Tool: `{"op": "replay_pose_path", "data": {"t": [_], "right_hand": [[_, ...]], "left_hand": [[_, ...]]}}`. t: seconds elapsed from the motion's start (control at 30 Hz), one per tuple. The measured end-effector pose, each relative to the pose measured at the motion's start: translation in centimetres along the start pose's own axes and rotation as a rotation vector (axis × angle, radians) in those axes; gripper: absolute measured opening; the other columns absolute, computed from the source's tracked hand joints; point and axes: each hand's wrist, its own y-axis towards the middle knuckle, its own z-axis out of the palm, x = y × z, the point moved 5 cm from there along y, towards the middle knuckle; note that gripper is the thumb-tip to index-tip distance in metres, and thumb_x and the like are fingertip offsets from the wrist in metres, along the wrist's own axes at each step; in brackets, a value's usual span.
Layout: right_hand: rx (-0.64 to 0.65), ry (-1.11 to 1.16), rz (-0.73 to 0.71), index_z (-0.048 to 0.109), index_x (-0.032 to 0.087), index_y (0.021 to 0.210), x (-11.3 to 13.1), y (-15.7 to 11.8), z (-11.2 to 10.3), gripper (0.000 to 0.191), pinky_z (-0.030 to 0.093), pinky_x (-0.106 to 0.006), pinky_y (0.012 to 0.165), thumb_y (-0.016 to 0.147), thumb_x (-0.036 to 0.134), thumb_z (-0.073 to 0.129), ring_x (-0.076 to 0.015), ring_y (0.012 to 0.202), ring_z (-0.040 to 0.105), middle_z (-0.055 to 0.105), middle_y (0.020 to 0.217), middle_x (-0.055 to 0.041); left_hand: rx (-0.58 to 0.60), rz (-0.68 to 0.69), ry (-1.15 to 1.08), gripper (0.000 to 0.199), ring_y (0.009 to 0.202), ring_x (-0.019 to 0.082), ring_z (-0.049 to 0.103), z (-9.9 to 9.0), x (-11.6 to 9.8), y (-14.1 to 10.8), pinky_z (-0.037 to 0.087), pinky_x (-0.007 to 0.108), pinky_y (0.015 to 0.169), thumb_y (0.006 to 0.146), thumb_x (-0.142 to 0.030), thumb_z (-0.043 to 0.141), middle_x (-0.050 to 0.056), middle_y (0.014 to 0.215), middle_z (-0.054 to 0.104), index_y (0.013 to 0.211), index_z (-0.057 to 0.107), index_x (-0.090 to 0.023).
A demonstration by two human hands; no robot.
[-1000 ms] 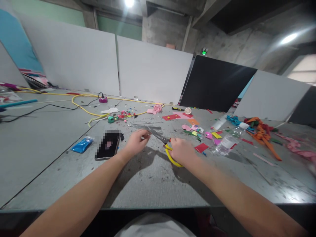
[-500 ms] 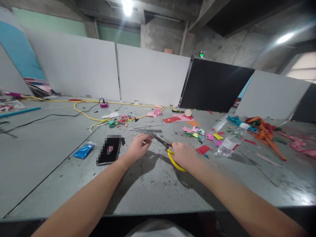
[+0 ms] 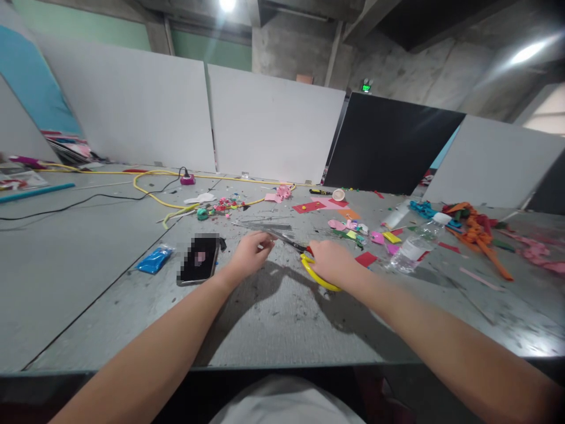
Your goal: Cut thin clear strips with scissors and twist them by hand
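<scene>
My right hand (image 3: 332, 259) is closed around the yellow handles of a pair of scissors (image 3: 318, 277). The dark blades point left and reach to the fingertips of my left hand (image 3: 252, 253). My left fingers are pinched together by the blade tips; whatever they hold is too small or hidden to name. Left of that hand lies a phone (image 3: 199, 259) with its screen up, partly pixelated. Just beyond both hands, a bunch of thin grey wires or rods (image 3: 269, 227) rests on the table (image 3: 265, 335).
A blue packet (image 3: 154, 259) lies at left. To the right stand a water bottle (image 3: 417, 244) and colored paper scraps (image 3: 365, 259), with orange cloth strips (image 3: 474, 232) beyond. A yellow cable (image 3: 152, 203) runs along the back, below white panels (image 3: 273, 123).
The view has tilted slightly down, so the background sits higher. Both hands stay close together, with the scissors still at my left fingertips.
</scene>
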Motion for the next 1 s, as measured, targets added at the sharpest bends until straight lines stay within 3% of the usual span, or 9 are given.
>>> {"op": "replay_pose_path", "data": {"t": [0.37, 0.57, 0.8, 1.0], "right_hand": [[-0.106, -0.082, -0.084, 0.073, 0.016, 0.105, -0.6, 0.8, -0.4, 0.031, 0.052, -0.036, 0.079, 0.095, 0.040, 0.056, -0.0336, 0.100, 0.074, 0.077, 0.105, -0.0186], [-0.145, -0.104, -0.109, 0.071, 0.015, 0.108, -0.4, 0.8, -0.2, 0.032, 0.050, -0.035, 0.079, 0.095, 0.041, 0.059, -0.0339, 0.102, 0.074, 0.077, 0.106, -0.0190], [-0.180, 0.041, -0.058, 0.070, 0.017, 0.105, -0.1, -0.1, 1.6, 0.051, 0.045, -0.034, 0.073, 0.098, 0.065, 0.052, -0.0319, 0.096, 0.073, 0.076, 0.101, -0.0170], [-0.097, 0.156, 0.110, 0.070, 0.020, 0.095, -3.2, -0.6, 5.0, 0.050, 0.037, -0.032, 0.065, 0.093, 0.069, 0.059, -0.0276, 0.087, 0.072, 0.077, 0.096, -0.0135]], "left_hand": [[0.000, -0.027, -0.002, 0.014, 0.078, 0.018, 0.064, 0.3, 0.5, 0.1, 0.049, 0.025, 0.064, 0.086, -0.019, 0.059, 0.006, 0.082, 0.070, 0.077, 0.070, -0.018], [-0.058, -0.040, -0.012, 0.015, 0.077, 0.018, 0.064, 0.1, 0.8, 0.0, 0.050, 0.027, 0.066, 0.089, -0.025, 0.062, 0.006, 0.081, 0.071, 0.080, 0.072, -0.018], [-0.042, -0.086, 0.035, 0.016, 0.076, 0.020, 0.064, 0.0, 1.3, -0.1, 0.051, 0.029, 0.067, 0.087, -0.023, 0.061, 0.006, 0.080, 0.071, 0.078, 0.073, -0.018], [-0.066, -0.099, 0.024, 0.025, 0.080, 0.021, 0.069, 0.0, 1.3, 0.1, 0.054, 0.030, 0.073, 0.087, -0.023, 0.061, 0.008, 0.090, 0.077, 0.102, 0.081, -0.019]]}}
